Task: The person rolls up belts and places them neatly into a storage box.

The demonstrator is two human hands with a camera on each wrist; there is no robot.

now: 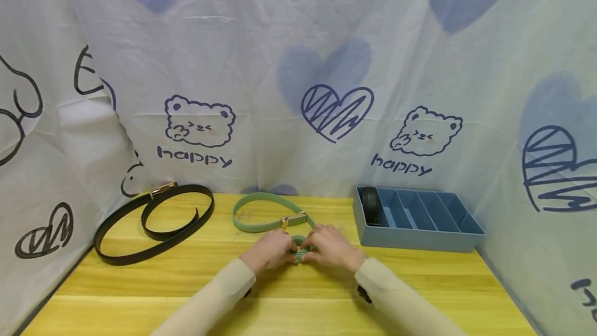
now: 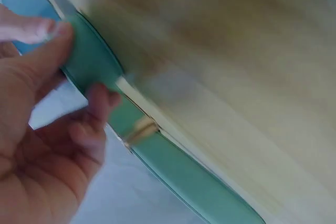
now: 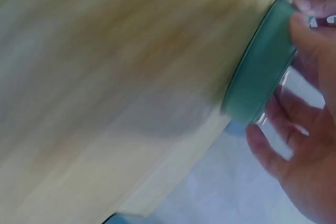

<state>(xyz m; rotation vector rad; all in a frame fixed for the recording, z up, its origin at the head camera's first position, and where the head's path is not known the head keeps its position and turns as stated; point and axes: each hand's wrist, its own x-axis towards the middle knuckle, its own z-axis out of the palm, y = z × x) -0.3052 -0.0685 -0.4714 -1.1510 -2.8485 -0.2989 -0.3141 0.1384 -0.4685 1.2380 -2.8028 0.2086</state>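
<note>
A green belt (image 1: 252, 228) lies on the table, one end rolled into a small coil (image 1: 300, 259) and the rest in a wide loop behind it. My left hand (image 1: 271, 250) pinches the coil's left side between thumb and finger. From the right side my right hand (image 1: 335, 249) grips the same coil. In the left wrist view, a gold fitting (image 2: 142, 130) crosses the green strap beyond the left fingers. The right wrist view has the coil's outer face (image 3: 262, 66) standing on edge under the right thumb and fingers.
To the left, a black belt (image 1: 132, 259) with a gold buckle (image 1: 164, 189) lies loosely looped. At the back right stands a blue-grey divided box (image 1: 420, 240), with a rolled black belt (image 1: 370, 205) in its leftmost compartment. Patterned white cloth (image 1: 270, 134) hangs behind the wooden table (image 1: 298, 307).
</note>
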